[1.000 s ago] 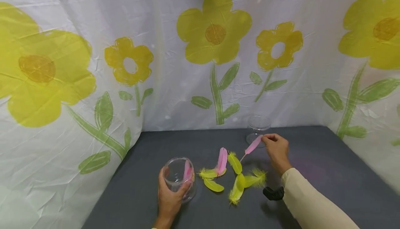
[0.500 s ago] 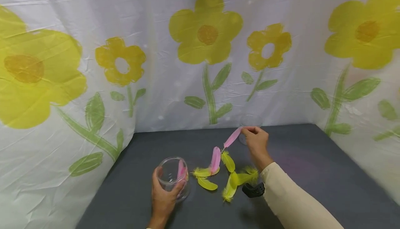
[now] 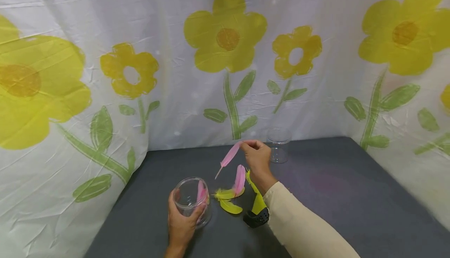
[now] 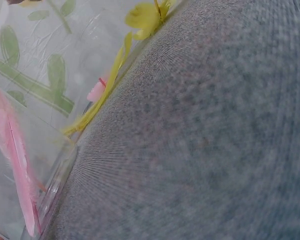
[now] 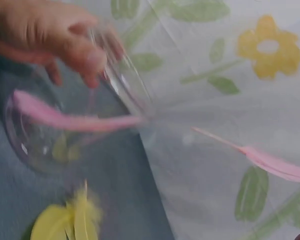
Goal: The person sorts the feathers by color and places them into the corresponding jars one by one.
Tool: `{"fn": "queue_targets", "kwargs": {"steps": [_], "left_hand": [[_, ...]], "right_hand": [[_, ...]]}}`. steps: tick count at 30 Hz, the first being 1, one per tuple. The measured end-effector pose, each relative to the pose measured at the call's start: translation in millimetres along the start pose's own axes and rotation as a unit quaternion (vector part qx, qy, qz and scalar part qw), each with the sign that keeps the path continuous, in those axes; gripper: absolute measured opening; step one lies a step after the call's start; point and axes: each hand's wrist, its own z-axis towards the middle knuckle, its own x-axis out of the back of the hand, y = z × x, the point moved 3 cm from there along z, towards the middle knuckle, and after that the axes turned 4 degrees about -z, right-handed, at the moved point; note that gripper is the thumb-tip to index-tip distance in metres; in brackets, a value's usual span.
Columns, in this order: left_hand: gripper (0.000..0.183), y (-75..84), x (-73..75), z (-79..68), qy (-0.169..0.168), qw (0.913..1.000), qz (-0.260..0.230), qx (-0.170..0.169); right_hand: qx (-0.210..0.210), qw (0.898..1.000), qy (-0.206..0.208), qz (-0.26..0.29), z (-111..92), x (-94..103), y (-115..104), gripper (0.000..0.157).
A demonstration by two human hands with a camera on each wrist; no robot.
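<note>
Flowered cloth (image 3: 168, 105) backs a grey table (image 3: 316, 183). My left hand (image 3: 181, 224) grips a jar (image 3: 191, 200); my right hand (image 3: 258, 160) pinches a pink feather (image 3: 230, 155) by its tip, quill slanting down, near the jar. Steady jar, light pinch: likely best.

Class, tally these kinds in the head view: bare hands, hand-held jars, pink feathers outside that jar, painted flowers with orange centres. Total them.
Hands: 2 (left hand, right hand)
Held jar: 1
Pink feathers outside it: 2 (upper feather, lower feather)
Orange-centred flowers: 3 (left flower, middle flower, right flower)
Total: 8
</note>
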Motion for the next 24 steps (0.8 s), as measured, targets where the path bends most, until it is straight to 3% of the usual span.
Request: {"fn": "queue_targets", "kwargs": {"steps": [5, 16, 24], "left_hand": [[0.1, -0.3, -1.2, 0.3, 0.002, 1.0, 0.006, -0.002], [0.1, -1.2, -0.3, -1.4, 0.001, 1.0, 0.009, -0.003], [0.101, -1.1, -1.1, 0.4, -0.019, 0.9998, 0.003, 0.012]], "right_hand": [[0.012, 1.0, -0.017, 0.023, -14.2, -19.4, 1.3, 0.006], [-0.005, 0.996, -0.086, -0.01, -55.9, -52.6, 20.8, 0.009], [0.027, 0.996, -0.085, -0.027, -74.2, -65.3, 40.6, 0.006]]}}
